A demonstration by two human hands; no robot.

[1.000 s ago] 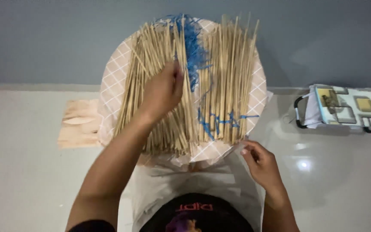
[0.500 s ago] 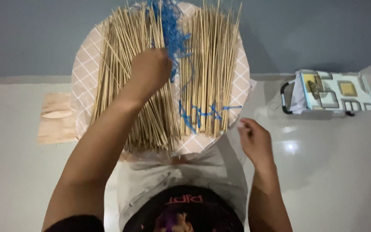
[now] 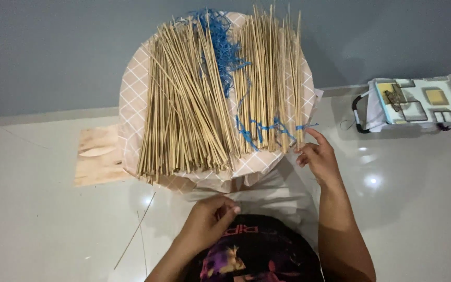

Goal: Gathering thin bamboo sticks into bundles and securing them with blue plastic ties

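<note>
A round tray lined with pink checked paper (image 3: 131, 104) leans in front of me, carrying two heaps of thin bamboo sticks. The larger heap (image 3: 184, 104) is on the left and the smaller one (image 3: 270, 78) on the right. Tangled blue string (image 3: 220, 42) runs between them. My right hand (image 3: 317, 156) is at the tray's near right rim, thumb and fingers pinching the near end of one of the rightmost sticks beside a blue strand. My left hand (image 3: 210, 219) is drawn back near my chest, its fingers curled together; I see nothing in it.
A plywood piece (image 3: 97, 156) lies on the white tiled floor left of the tray. Two loose sticks (image 3: 134, 230) lie on the floor at lower left. A patterned bag with a black handle (image 3: 418, 99) sits at the right. A grey wall stands behind.
My left hand has left the large heap of sticks and pulled back to my chest. My right hand has risen slightly to the right heap's near ends.
</note>
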